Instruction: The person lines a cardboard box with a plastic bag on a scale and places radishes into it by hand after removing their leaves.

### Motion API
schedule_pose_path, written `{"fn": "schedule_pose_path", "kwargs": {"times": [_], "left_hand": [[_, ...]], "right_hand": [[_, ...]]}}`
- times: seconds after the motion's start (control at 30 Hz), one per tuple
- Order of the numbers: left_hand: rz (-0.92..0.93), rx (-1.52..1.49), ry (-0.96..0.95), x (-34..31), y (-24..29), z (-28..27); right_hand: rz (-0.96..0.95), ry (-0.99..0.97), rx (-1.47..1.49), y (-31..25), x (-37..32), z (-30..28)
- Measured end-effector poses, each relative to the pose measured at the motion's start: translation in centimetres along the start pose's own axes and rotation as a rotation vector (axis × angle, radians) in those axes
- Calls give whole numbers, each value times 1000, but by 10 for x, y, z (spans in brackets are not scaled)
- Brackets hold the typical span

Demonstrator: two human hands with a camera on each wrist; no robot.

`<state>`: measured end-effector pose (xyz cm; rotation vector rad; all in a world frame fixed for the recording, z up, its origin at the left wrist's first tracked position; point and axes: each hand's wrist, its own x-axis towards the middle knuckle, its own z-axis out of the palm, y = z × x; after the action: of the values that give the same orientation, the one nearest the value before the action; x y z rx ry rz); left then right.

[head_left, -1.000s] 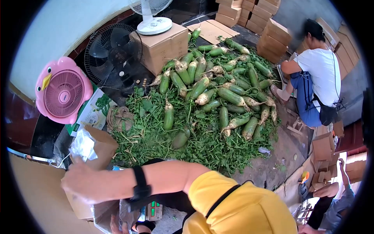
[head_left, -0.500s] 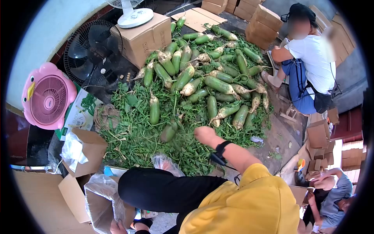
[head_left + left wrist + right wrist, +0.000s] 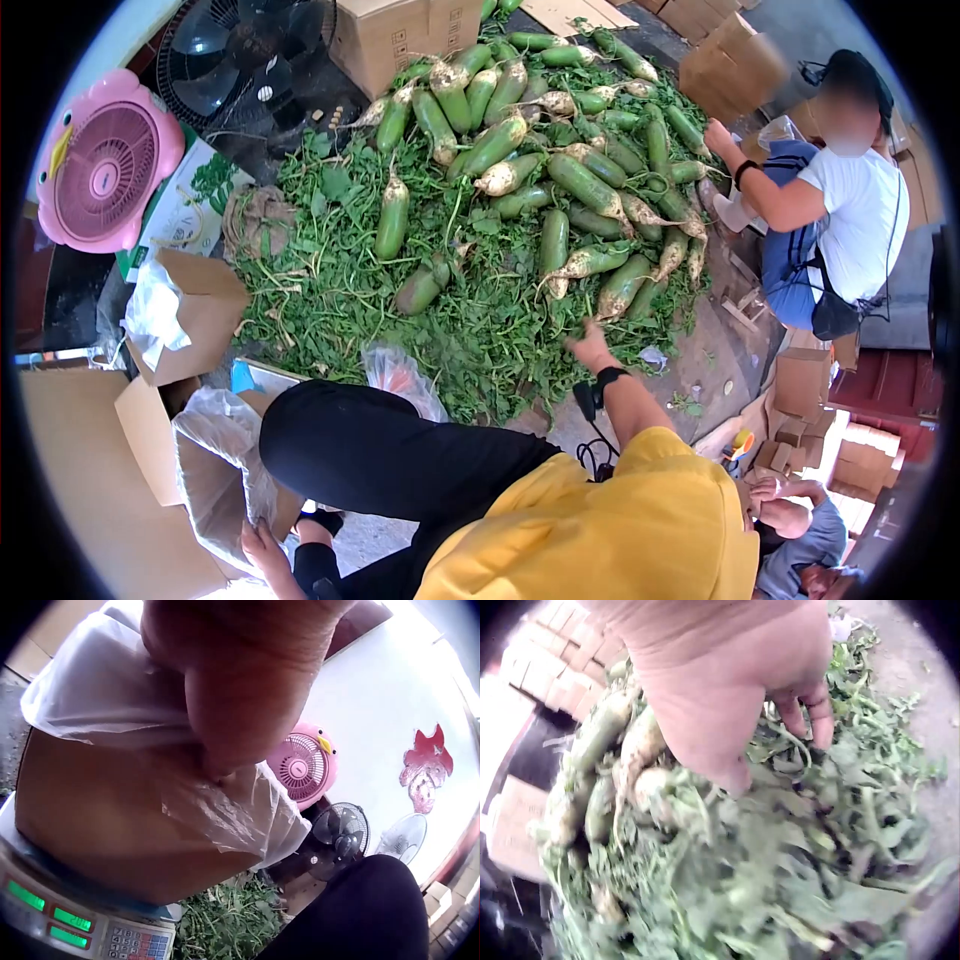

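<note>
Many green radishes [image 3: 590, 182] with pale root ends lie heaped on a bed of loose leaves [image 3: 330, 320]. My right hand [image 3: 592, 350] is over the leaves at the heap's near edge, just below a radish [image 3: 622, 288]; in the right wrist view the hand [image 3: 727, 690] has its fingers spread downward and holds nothing. At the lower left, my left hand [image 3: 262, 548] grips the rim of a carton lined with a clear plastic bag [image 3: 215, 430]. The left wrist view shows that hand [image 3: 240, 675] over the liner [image 3: 232, 810], the carton [image 3: 112, 817] resting on a scale [image 3: 75, 922].
A pink fan [image 3: 108, 165], a black fan [image 3: 245, 45] and a closed carton [image 3: 405, 40] stand behind at the left. An open box [image 3: 200, 310] is beside the lined carton. A person in a white shirt [image 3: 860, 195] sits at the right, another person [image 3: 815, 535] lower right.
My right arm swung from the left side across to the heap's near edge, then moved slightly right and down. The left hand stays at the lined carton. The seated person's arm has reached out.
</note>
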<state>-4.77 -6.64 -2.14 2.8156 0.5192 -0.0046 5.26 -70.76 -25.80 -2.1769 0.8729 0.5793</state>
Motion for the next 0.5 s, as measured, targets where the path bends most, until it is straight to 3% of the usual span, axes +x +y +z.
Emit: {"fn": "schedule_pose_path", "kwargs": {"times": [0.1, 0.17, 0.2, 0.27, 0.3, 0.37, 0.4, 0.47, 0.5], "left_hand": [[-58, -15, -34, -2, -7, 2], [-90, 23, -35, -4, -17, 5], [-102, 25, -35, -6, -17, 7], [50, 17, 131, -3, -10, 10], [34, 22, 126, -4, 3, 6], [-1, 3, 108, -4, 8, 5], [-20, -20, 89, -5, 9, 4], [-20, 11, 86, -7, 8, 4], [-17, 16, 90, -8, 10, 4]], "right_hand": [[-148, -172, -271, -1, -25, 17], [47, -731, -420, -61, -61, -26], [43, -738, -428, -77, -66, -40], [88, -957, -599, -102, -63, -59], [-102, -793, -837, -101, -52, -56], [-173, -213, -683, -60, -15, -42], [-180, -218, -691, -56, -4, -34], [-162, 214, -105, -57, 11, -25], [-165, 211, -111, -63, 14, -19]]}}
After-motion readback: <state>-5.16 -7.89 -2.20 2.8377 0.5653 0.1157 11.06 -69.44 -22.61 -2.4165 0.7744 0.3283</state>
